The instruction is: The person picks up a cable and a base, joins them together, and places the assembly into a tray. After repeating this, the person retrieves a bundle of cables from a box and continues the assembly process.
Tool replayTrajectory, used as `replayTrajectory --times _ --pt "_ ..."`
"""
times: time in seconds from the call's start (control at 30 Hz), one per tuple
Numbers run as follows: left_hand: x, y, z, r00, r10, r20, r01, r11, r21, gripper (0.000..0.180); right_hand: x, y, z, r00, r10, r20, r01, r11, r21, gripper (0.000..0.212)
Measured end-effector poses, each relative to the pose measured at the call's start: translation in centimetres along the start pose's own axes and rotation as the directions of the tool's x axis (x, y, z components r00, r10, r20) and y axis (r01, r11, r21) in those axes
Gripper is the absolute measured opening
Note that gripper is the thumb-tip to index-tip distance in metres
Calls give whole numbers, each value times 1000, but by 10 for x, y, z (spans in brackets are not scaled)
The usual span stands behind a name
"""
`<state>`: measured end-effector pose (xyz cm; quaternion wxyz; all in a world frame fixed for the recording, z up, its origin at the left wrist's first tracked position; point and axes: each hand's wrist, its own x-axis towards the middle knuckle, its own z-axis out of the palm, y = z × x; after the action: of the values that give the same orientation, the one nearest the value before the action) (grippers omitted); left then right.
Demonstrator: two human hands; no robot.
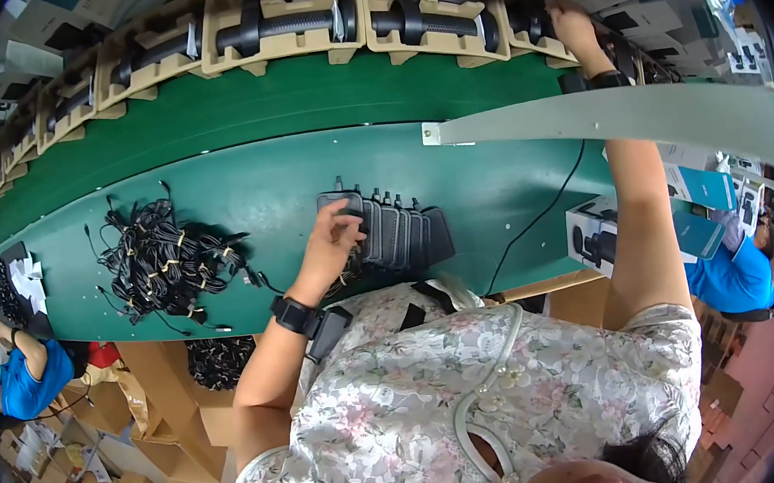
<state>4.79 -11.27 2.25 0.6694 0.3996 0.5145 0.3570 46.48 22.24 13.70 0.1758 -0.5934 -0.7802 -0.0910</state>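
Note:
My left hand [328,246] hovers over the left end of a leaning row of flat dark-grey devices [395,231] with short plugs on top. Its fingers are loosely bent and apart, with nothing visible between them. Stretched far to the right, my right hand [575,26] reaches into the rightmost moulded tan tray [522,45] on the far strip. Its fingers curl down at a black part [529,17] there; what they grip is not plain. A heap of bundled black cables [160,258], tied with pale bands, lies left of my left hand.
More tan trays [289,47] holding black devices line the far green strip. A grey metal bar [620,112] crosses beneath my right forearm. A thin black cable [537,215] and a printed box [593,235] lie right. Blue-shirted people [34,372] work at both sides; cartons [172,409] stand below.

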Motion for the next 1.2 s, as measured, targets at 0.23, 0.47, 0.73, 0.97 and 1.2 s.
replayTrajectory --times 0.23,0.47,0.73,0.97,1.2 --pt "2 12 5 998 -62 -28 59 992 -113 36 1 -15 3 946 196 260 -186 981 -60 35" --pt "-11 0 5 995 -83 -52 75 989 -128 34 15 -41 16 868 85 489 235 797 -556 29" --pt "-15 8 3 988 -95 -118 69 975 -211 31 25 2 78 983 154 97 -126 962 -242 31" --pt "-19 -7 -23 933 -56 -355 -2 987 -161 28 3 -20 70 961 266 75 -229 919 -322 37" --pt "-11 -12 -21 889 178 -422 24 902 431 37 13 33 88 999 42 -29 -42 999 5 36"
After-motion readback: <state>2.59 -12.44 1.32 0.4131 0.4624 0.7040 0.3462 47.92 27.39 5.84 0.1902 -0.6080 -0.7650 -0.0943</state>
